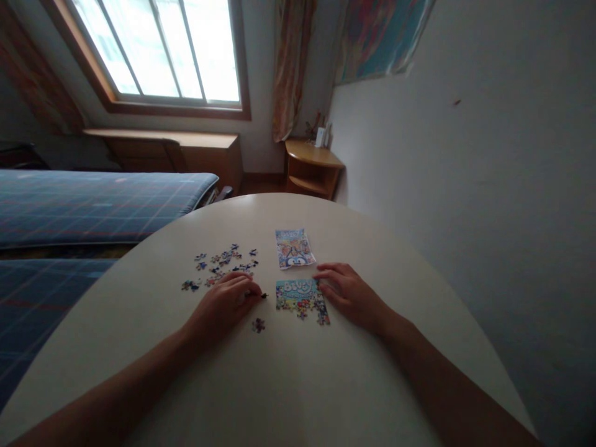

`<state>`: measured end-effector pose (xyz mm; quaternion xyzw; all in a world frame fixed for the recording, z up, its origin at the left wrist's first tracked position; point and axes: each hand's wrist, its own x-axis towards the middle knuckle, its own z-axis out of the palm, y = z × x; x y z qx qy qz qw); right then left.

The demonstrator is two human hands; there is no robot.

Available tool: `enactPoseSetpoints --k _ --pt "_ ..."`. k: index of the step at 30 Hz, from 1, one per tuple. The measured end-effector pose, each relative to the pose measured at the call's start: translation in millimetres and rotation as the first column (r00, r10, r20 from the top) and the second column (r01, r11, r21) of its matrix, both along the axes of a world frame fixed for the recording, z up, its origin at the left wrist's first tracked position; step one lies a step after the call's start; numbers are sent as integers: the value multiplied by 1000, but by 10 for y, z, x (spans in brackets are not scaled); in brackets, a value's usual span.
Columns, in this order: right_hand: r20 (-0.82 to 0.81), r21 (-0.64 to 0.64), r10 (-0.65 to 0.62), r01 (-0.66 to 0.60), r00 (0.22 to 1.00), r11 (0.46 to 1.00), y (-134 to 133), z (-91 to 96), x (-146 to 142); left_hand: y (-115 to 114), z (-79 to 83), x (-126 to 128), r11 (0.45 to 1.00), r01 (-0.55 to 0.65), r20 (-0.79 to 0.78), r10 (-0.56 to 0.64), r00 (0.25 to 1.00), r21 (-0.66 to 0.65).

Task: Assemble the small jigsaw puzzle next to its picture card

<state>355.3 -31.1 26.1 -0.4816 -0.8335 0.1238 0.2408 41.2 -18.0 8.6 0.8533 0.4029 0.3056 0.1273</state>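
Observation:
A partly joined jigsaw puzzle (298, 295) lies on the white round table, its upper edge straight and its lower edge jagged. My right hand (349, 292) rests at the puzzle's right side, fingers stretched out and fingertips touching its edge. Left of the puzzle, my left hand (230, 298) is closed in a pinch on a small dark puzzle piece (264, 296). Several loose puzzle pieces (228, 256) are spread beyond and beside that hand. Nearer to me lies a lone group of puzzle pieces (258, 325). A printed picture sheet (294, 248) sits just beyond the puzzle.
The round table (288, 385) fills the foreground. A wall (488, 186) stands close on the right. To the left is a bed with a blue plaid mattress (102, 205). Behind are a wooden desk (209, 139), a corner shelf (311, 154) and a window (162, 49).

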Motion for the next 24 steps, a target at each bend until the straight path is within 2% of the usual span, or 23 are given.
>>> enactPoseSetpoints --k 8,13,17,20,24 --pt "20 8 -4 4 1000 1000 8 -30 -5 -5 74 -73 999 -51 -12 51 999 9" --pt "26 5 2 -2 1000 1000 16 -28 19 95 213 -245 970 -239 -70 241 968 38" --pt "36 8 1 -1 999 1000 18 -27 23 210 255 -424 945 -323 -127 326 937 44" --pt "38 14 6 -6 999 1000 19 -34 29 292 218 -519 942 -334 -167 333 928 23" --pt "32 16 10 -11 999 1000 19 -49 44 358 153 -535 961 -276 -163 268 949 -22"
